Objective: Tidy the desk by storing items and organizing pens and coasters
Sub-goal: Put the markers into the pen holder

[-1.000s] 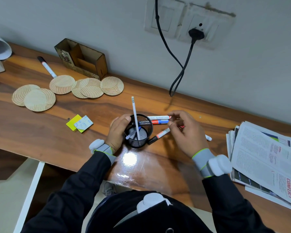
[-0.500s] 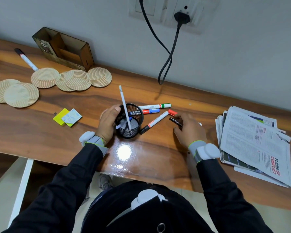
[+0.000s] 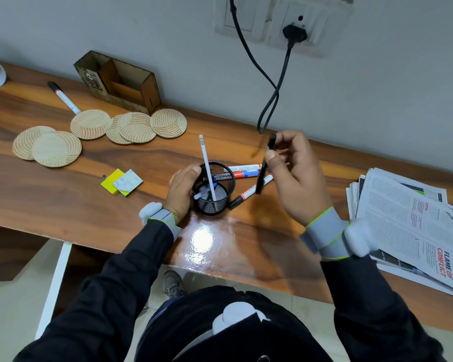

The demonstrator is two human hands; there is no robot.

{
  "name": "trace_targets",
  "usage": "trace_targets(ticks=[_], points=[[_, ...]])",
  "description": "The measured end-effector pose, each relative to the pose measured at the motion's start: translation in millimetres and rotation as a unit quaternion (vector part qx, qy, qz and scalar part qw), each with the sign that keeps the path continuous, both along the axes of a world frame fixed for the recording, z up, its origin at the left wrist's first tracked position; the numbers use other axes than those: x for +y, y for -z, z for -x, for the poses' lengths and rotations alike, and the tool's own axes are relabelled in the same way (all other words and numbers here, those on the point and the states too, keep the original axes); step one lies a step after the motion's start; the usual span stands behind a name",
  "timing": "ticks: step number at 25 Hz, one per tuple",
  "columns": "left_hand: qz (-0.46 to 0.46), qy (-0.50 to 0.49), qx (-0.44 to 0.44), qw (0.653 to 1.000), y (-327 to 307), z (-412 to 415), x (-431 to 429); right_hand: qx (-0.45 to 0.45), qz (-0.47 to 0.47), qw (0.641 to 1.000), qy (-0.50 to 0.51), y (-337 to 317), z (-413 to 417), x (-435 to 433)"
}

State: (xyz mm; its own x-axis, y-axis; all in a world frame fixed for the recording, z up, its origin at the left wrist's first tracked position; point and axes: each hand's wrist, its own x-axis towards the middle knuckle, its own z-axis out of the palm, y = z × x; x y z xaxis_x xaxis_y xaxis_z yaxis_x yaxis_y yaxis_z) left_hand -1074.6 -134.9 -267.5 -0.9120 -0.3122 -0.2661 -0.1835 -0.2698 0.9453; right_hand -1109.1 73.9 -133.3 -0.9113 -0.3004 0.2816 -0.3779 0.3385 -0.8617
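One pen (image 3: 260,178) in right hand (image 3: 296,176), near cup (image 3: 215,205).

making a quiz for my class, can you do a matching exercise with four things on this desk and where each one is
Things:
1. white pencil
2. black pen
3. wooden box
4. newspapers

Places:
A. against the wall
B. held in the right hand
C. at the right end of the desk
D. standing in the mesh cup

Pairs: 1-D, 2-B, 3-A, 4-C

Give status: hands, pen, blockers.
Left hand grips mesh cup. Right hand pinches black pen above desk. Pencil leans inside cup, opening mostly free.
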Motion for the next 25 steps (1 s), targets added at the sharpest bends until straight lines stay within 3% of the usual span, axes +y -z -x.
trace_targets(ticks=[3, 8, 12, 17, 25], points=[[-0.011, 0.013, -0.009, 1.000, -6, -4, 0, -0.023, 0.084, 0.994, -0.061, -11, -5, -33], [0.005, 0.043, 0.007, 0.999, -5, -4, -1, -0.093, -0.044, 0.993, -0.051, 36, -14, -44], [0.008, 0.011, 0.027, 1.000, -1, 6, -4, -0.100, -0.054, 0.993, -0.022, 52, -13, -34], [0.006, -0.022, -0.003, 1.000, -3, -3, -4, -0.153, -0.152, 0.976, -0.041, 59, -23, -34], [0.046, 0.067, -0.030, 0.996, -13, -3, -5, -0.156, -0.214, 0.960, -0.088, 68, -26, -39]])
